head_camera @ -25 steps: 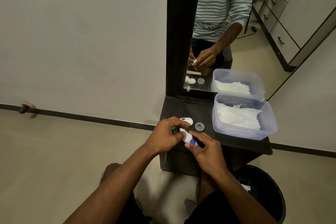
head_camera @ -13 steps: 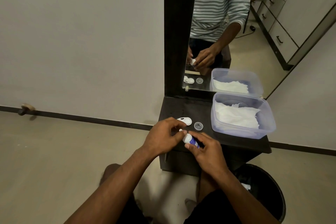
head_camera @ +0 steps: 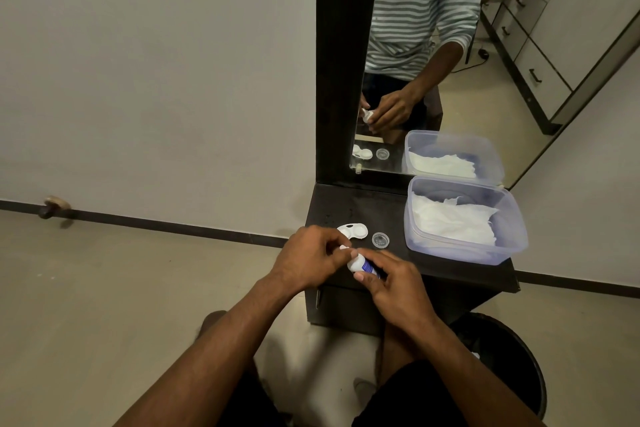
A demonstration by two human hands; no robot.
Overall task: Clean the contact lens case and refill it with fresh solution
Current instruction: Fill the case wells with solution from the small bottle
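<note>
Lens case (head_camera: 353, 231) beside clear cap (head_camera: 380, 239)

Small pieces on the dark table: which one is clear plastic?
The round cap, clear and see-through, right of the opaque white lens case, toward the tissue container.

Two hands, the left hand (head_camera: 308, 258) and right hand (head_camera: 394, 282), share one solution bottle (head_camera: 360, 265). Beyond them sit one lens case (head_camera: 353, 230), one clear cap (head_camera: 380, 240) and one plastic tub (head_camera: 464, 246).

The solution bottle (head_camera: 360, 265) has a blue label, its print unreadable.
</note>
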